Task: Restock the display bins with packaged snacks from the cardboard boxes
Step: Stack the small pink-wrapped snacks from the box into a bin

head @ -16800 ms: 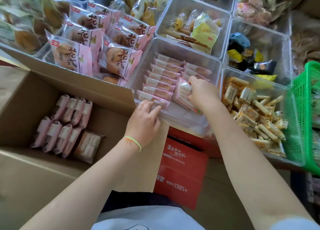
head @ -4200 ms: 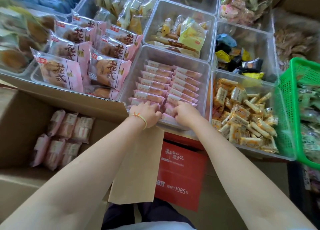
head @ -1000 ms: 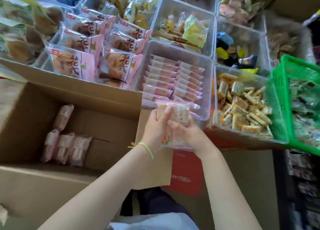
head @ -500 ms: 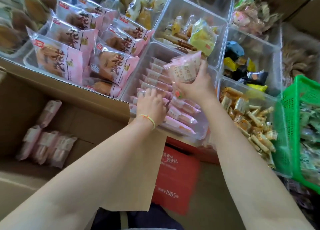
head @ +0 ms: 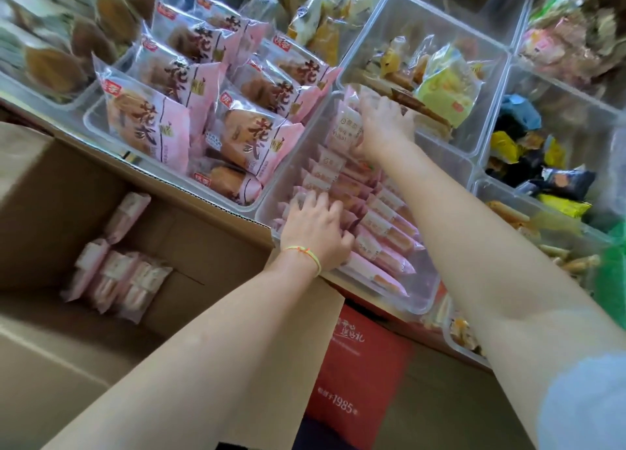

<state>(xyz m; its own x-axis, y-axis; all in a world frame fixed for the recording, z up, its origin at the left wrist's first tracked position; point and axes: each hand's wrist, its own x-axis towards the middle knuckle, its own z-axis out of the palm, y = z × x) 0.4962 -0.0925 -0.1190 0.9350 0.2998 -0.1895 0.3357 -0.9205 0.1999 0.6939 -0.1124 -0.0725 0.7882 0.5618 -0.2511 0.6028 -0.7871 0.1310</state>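
Right hand (head: 384, 127) at far end of clear bin (head: 420, 300), fingers curled round pink snack pack (head: 345, 129), holding it upright, likely to slot it behind row. Left hand (head: 315, 226) on near packs (head: 382, 243), fingers spread flat, pressing down, probably to keep row from toppling while new pack goes in. Cardboard box (head: 44, 185) just beside bin on left, several same packs (head: 118, 280) left on its floor. Restock of this bin looks well along, not done.
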